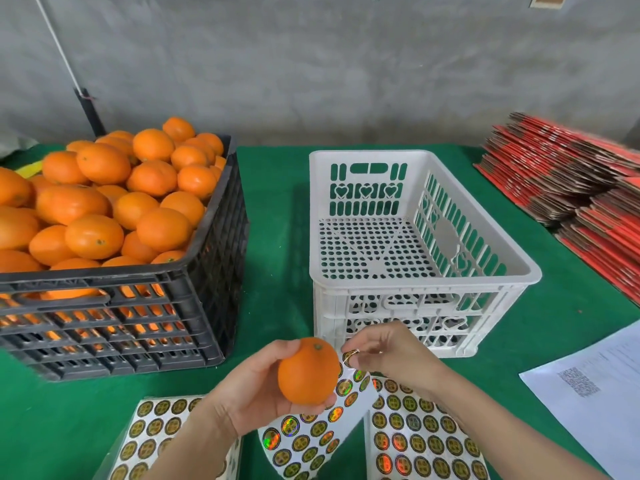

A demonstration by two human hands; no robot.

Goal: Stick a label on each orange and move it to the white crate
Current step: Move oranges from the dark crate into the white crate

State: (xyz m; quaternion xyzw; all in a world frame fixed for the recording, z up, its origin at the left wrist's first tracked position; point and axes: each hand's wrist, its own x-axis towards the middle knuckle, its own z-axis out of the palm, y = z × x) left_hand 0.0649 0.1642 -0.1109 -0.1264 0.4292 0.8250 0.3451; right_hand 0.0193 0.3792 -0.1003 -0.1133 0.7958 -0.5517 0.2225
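Note:
My left hand (252,389) grips one orange (306,372) just above the sticker sheets, stem end up. My right hand (388,358) pinches a small round gold label (350,355) right beside that orange, at its upper right. The white crate (426,282) stands behind my hands with nothing in it. A black crate (138,306) at the left is heaped with several oranges (104,202).
Sheets of round gold labels (415,431) lie on the green table near its front edge; one sheet (311,434) curls up in the middle. A printed paper (595,393) lies at the right. Stacks of flat red cartons (571,181) fill the far right.

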